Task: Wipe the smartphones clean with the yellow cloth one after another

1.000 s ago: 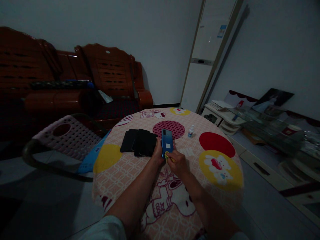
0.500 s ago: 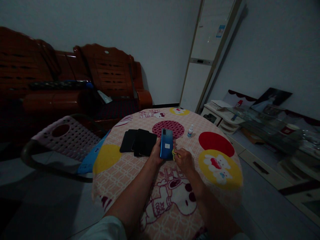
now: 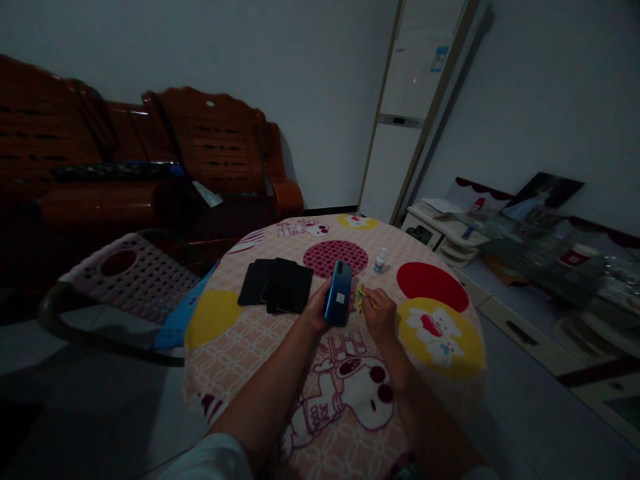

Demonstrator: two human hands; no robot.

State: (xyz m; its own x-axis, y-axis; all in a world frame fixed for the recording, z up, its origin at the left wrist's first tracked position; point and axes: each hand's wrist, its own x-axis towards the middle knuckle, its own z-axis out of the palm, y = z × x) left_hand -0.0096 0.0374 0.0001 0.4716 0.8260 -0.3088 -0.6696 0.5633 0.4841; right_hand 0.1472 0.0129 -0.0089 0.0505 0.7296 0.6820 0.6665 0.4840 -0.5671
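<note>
A blue smartphone [image 3: 339, 293] with a small pale sticker on its back is gripped in my left hand [image 3: 317, 308], tilted above the table. To its right, my right hand [image 3: 380, 315] pinches a small yellow cloth [image 3: 362, 299], apart from the phone's edge. Left of my left hand lie several flat black devices [image 3: 290, 285], overlapping on the tablecloth; they look like phones or tablets. A small white bottle with a blue label [image 3: 381, 261] stands upright beyond my right hand.
The round table wears a patterned tablecloth [image 3: 270, 347]. A woven chair [image 3: 135, 273] is at its left, and a carved wooden sofa [image 3: 210, 147] behind. At the right stands a low cabinet with a glass top [image 3: 530, 247]; a tall white air conditioner [image 3: 395, 153] is at the back.
My right hand has moved the cloth rightward, away from the phone's edge. My left hand has shifted the phone slightly right and tilted it.
</note>
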